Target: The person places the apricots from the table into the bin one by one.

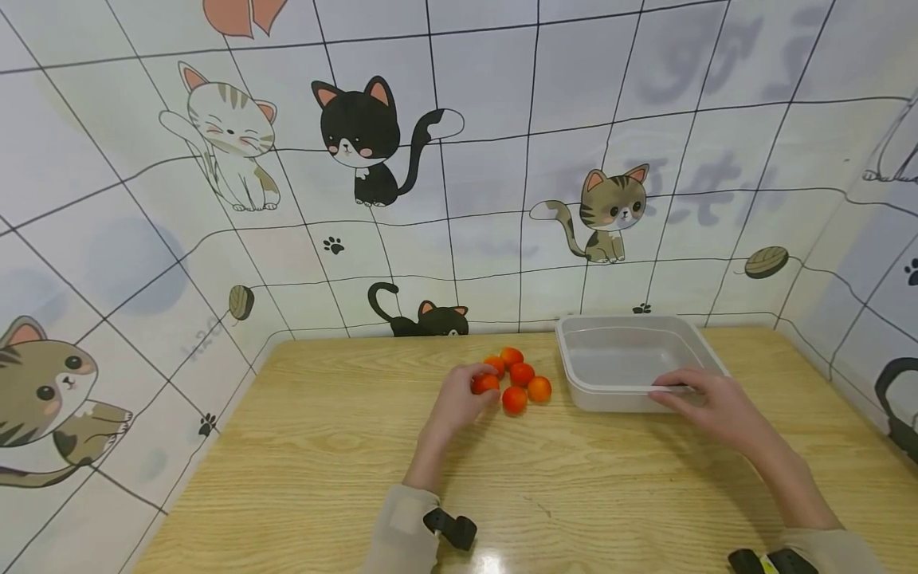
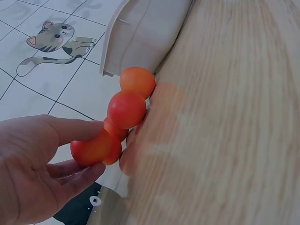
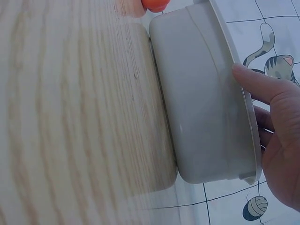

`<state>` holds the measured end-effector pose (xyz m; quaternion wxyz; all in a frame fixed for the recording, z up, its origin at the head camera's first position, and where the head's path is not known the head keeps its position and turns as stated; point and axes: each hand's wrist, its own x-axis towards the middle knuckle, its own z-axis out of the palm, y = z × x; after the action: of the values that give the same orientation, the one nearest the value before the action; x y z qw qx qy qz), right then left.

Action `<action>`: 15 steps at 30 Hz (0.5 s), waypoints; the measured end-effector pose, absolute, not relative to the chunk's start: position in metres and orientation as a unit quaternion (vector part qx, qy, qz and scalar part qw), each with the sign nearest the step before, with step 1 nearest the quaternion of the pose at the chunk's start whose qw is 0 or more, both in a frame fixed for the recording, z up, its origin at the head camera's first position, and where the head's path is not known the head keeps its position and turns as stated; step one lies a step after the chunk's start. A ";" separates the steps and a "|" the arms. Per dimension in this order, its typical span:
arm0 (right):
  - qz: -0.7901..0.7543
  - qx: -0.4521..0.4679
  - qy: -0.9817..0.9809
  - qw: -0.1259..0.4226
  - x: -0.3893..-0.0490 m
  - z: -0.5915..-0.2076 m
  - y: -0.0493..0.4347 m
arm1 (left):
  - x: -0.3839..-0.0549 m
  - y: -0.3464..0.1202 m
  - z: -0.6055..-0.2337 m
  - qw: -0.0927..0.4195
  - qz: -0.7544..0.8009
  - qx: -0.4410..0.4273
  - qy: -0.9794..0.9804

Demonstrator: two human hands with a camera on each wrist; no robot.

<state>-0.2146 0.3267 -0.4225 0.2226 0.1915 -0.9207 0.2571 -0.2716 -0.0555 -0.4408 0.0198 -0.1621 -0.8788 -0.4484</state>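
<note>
While the left grip pinches a red-orange cherry tomato between thumb and fingers, five other cherry tomatoes lie clustered on the tabletop, just right of and beyond it. Farther to that grip's right sits a whitish rectangular plastic container; the right grip is clamped on its near rim, thumb outside, fingers inside. Beyond both grips rises a cat-patterned wall covering.

Nothing you can actually read here
Just pale, blurry letter-like shapes on the wall covering above the table's back right corner, plus smaller faint marks near its back left corner, too washed-out to decipher.
</note>
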 end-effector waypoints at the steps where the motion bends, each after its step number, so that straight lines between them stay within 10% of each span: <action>1: 0.257 0.191 -0.921 0.223 -0.215 -0.423 0.327 | -0.271 -0.055 -0.440 0.024 -0.448 -0.163 -0.879; 15: 0.261 0.198 -0.917 0.228 -0.215 -0.425 0.326 | -0.266 -0.046 -0.427 0.052 -0.478 -0.181 -0.858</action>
<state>-0.2148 0.3262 -0.4251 0.2281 0.1982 -0.9167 0.2614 -0.2657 -0.0458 -0.4268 0.0516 -0.1808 -0.8579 -0.4782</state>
